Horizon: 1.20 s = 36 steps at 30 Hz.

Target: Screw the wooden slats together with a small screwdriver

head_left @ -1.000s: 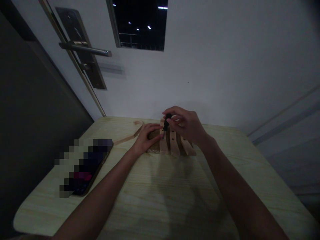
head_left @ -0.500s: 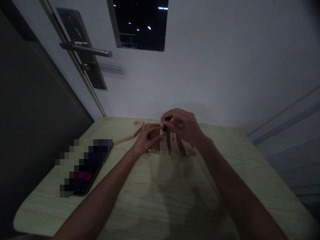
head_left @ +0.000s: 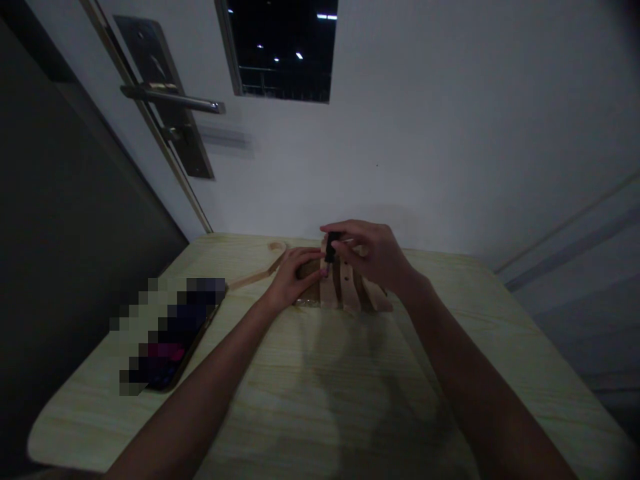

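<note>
Black-handled and short, a screwdriver [head_left: 331, 246] stands nearly upright, gripped between the thumb and fingers of my right hand [head_left: 367, 243]. Its tip meets a pale curved wooden strip [head_left: 328, 293]. My left hand [head_left: 295, 270] is closed on that strip from the left, with index finger and thumb at either side of the screwdriver's lower end. Under the strip lies a brown board [head_left: 311, 292] with a shiny, clear edge. Two more curved strips sit to the right; the middle strip [head_left: 349, 287] shows dark holes, and my right hand partly covers them.
Left of my left hand lies a loose hooked wooden strip [head_left: 254, 277]. A phone [head_left: 193, 333], partly pixelated, rests on the pale wooden table [head_left: 280, 400]. Behind the table rises a white door [head_left: 425, 133] with a metal handle [head_left: 175, 100] and a dark window.
My right hand's fingers have shifted and loosened slightly around the screwdriver handle, so more of the handle shows. My left hand stays in place.
</note>
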Tool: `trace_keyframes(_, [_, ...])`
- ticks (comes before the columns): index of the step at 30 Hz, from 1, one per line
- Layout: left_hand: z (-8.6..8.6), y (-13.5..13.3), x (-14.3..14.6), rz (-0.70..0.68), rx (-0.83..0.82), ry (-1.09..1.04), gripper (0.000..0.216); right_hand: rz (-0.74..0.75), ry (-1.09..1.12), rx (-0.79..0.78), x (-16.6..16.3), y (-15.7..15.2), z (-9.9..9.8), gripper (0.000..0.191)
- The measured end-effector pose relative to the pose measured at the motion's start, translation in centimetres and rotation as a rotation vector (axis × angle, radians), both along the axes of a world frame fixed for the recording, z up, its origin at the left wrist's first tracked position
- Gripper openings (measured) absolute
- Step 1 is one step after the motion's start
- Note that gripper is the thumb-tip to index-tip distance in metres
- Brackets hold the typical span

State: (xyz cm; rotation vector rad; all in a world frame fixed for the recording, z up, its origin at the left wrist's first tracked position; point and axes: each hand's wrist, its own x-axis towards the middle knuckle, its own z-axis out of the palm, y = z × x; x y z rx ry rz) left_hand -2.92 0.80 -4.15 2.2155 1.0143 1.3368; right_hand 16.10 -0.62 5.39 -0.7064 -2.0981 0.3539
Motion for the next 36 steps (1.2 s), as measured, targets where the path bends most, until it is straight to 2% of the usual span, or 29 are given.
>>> trace_keyframes(7, [0.3, -0.1, 0.1, -0.008, -0.011, -0.016, 0.030, -0.067, -0.030, 0.105, -0.1, 0.5, 0.0, 0.017])
trace_keyframes(18, [-0.1, 0.2, 0.0, -0.001, 0.016, -0.003, 0.035, -0.151, -0.015, 0.094, -1.0, 0.3, -0.6, 0.016])
trace_keyframes(24, [-0.2, 0.2, 0.0, -0.015, 0.017, -0.011, 0.032, -0.108, -0.084, 0.106, -0.6, 0.1, -0.1, 0.026])
trace_keyframes(29, [-0.2, 0.3, 0.0, -0.019, 0.017, -0.005, 0.032, -0.068, -0.088, 0.108, -0.5, 0.1, 0.1, 0.026])
trace_keyframes(33, [-0.1, 0.1, 0.0, -0.009, 0.015, -0.002, 0.032, -0.047, -0.070, 0.096, -0.4, 0.2, -0.1, 0.019])
trace_keyframes(36, [0.1, 0.1, 0.1, 0.003, -0.010, 0.014, 0.029, -0.095, -0.038, 0.066, -0.5, 0.4, -0.1, 0.013])
